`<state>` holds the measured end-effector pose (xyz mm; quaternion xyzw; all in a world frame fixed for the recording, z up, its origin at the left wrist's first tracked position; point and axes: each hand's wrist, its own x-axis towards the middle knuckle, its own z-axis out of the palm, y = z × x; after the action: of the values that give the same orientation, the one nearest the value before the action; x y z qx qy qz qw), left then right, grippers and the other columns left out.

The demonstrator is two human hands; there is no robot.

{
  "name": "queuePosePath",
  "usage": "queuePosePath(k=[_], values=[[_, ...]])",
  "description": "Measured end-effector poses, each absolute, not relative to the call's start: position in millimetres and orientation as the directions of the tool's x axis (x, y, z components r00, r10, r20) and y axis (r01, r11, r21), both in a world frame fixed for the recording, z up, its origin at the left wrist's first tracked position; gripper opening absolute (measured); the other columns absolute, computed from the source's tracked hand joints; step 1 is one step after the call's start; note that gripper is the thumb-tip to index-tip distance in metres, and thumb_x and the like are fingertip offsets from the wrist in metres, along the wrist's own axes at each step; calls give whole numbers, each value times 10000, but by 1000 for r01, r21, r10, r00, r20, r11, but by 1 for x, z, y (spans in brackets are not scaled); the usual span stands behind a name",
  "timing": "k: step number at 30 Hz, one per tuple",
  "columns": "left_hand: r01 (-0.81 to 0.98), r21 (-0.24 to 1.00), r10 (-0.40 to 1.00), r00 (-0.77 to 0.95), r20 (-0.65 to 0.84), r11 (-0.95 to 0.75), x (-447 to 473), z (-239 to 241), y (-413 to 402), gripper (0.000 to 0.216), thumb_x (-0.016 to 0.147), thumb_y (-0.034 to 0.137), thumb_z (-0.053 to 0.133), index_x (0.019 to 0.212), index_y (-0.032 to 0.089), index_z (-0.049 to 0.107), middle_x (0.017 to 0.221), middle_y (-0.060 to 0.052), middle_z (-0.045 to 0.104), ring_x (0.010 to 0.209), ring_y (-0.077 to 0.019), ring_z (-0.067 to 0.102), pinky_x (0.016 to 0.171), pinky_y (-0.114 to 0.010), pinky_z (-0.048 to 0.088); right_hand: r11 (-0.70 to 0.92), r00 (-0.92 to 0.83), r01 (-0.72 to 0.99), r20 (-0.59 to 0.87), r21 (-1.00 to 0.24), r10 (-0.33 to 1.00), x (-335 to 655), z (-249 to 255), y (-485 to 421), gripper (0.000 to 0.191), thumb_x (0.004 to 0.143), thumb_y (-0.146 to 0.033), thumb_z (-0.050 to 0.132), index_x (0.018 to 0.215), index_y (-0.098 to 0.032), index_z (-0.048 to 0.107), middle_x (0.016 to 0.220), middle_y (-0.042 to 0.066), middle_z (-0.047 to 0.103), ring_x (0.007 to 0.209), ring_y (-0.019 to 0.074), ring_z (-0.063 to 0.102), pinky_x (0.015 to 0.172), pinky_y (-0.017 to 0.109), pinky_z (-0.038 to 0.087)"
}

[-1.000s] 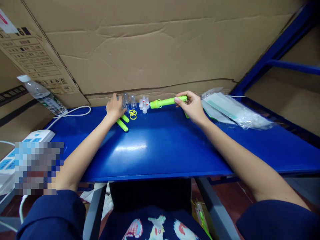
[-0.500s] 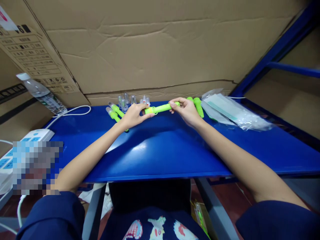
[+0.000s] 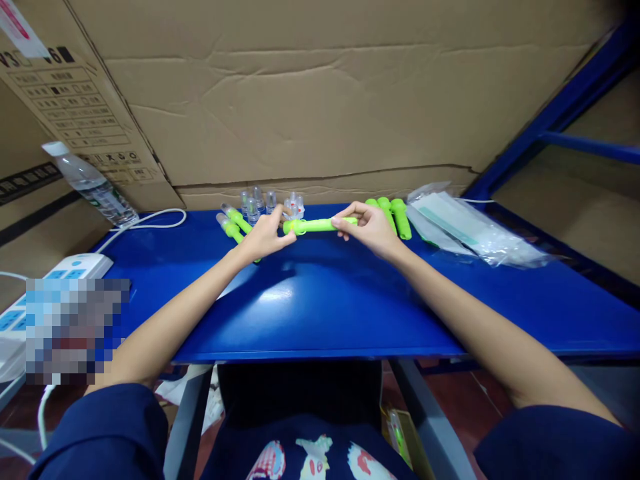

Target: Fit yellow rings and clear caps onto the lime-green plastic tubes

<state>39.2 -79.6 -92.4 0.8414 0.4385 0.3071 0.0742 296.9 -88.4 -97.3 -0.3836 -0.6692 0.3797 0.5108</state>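
My right hand [image 3: 364, 227] pinches the right part of a slim bright green plastic tube [image 3: 316, 226] between thumb and fingers, above the blue table. The tube lies nearly level, with a small loop and a yellowish patch near its left end. My left hand [image 3: 266, 233] is at that end, thumb and fingers parted around it; the thumb is close below or touching. Behind my left wrist lie two green sticks with clear tips [image 3: 231, 227]. Beside my right hand rest several thicker green tubes [image 3: 400, 219].
Several clear caps [image 3: 253, 203] and a small white-based cluster [image 3: 294, 205] stand along the cardboard wall [image 3: 320, 113]. Plastic bags [image 3: 475, 227] lie right. A water bottle [image 3: 97, 190], white cable [image 3: 160, 220] and power strip [image 3: 75, 267] are at left on the blue table [image 3: 320, 313].
The tube has levelled out and shifted slightly left. My left thumb and fingers have spread apart at its end, which now shows more. My right hand keeps its pinch.
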Motion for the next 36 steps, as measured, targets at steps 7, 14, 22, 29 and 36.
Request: queuePosePath(k=[7,14,22,29,36], values=[[710,354,774,433,462,-609,28,-97,-70,92,900,219,533,810,202,523,844,-62,700,782,-197,671,775,-312,502,514,-245,232,462,-826,852,278,-100,-115,518,660,-655,860,791,-233,589,731,23,699,595,169,645,543,312,543],[742,345,769,346,537,-575,32,-99,-70,176,873,212,512,700,208,482,718,-34,661,673,-171,610,684,-290,454,553,-193,286,518,-783,833,266,-106,-126,477,740,-652,796,804,-239,568,733,33,694,634,191,658,607,345,560],[704,420,791,340,509,-573,15,-87,-75,121,833,205,516,717,191,546,931,-68,786,855,-204,717,791,-298,519,517,-245,210,467,-830,850,278,-99,-113,530,685,-696,816,817,-231,601,816,57,725,687,198,686,653,358,596],[637,402,732,415,540,-657,18,-83,-83,145,858,194,510,724,193,565,1104,-87,782,1002,-208,721,920,-330,538,485,-321,171,417,-858,851,303,-96,-85,591,614,-727,848,786,-240,561,875,57,746,657,164,644,599,323,565],[603,435,742,500,447,-669,17,-97,-72,249,946,294,504,820,167,676,883,-78,774,821,-190,715,800,-305,539,462,-221,237,416,-855,882,343,-109,-50,609,599,-742,840,822,-238,582,840,70,746,724,208,690,697,384,592]])
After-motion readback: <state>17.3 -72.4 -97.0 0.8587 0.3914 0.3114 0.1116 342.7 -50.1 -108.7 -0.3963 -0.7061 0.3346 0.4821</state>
